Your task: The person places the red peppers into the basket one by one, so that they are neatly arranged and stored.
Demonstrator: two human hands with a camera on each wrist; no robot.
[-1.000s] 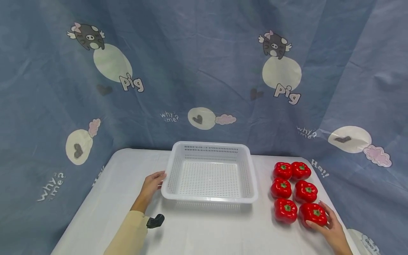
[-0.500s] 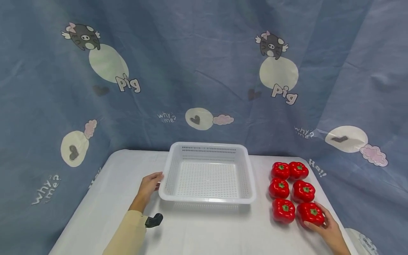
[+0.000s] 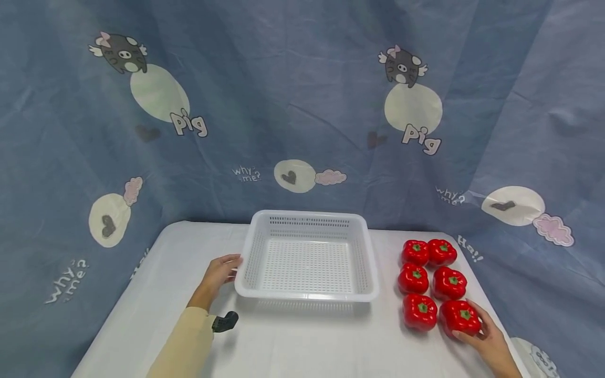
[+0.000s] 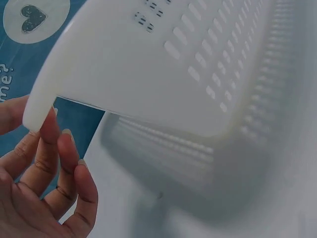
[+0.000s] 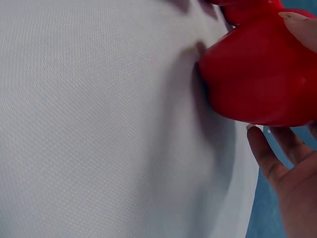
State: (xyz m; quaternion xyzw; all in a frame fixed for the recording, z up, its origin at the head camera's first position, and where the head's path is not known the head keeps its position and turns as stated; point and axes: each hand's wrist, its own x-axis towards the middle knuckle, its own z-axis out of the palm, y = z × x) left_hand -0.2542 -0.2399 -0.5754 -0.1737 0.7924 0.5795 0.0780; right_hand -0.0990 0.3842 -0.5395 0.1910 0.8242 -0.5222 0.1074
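Note:
A white plastic basket [image 3: 307, 296] with slotted walls stands at the table's middle, nothing in it. At its left rim is my left hand [image 3: 221, 273]; in the left wrist view the curled fingers [image 4: 43, 161] hold the overhanging rim [image 4: 40, 106], some tips hidden behind it. Far right, my right hand [image 3: 489, 333] grips the nearest right red bell pepper [image 3: 459, 316], thumb on the near side and fingers on the far side. In the right wrist view, that bell pepper [image 5: 257, 74] sits between thumb and fingers [image 5: 267, 153], at the white tabletop.
Several more red bell peppers stand in two columns beside the held one, including one on its left [image 3: 420, 312] and one behind it [image 3: 449, 283]. A white cloth covers the table [image 3: 302, 341]. A blue printed curtain [image 3: 312, 131] hangs behind and around it.
The head view has shifted slightly, so everything sits a little further left. My left forearm has moved slightly left, its hand staying at the rim. The right hand stays around the same bell pepper.

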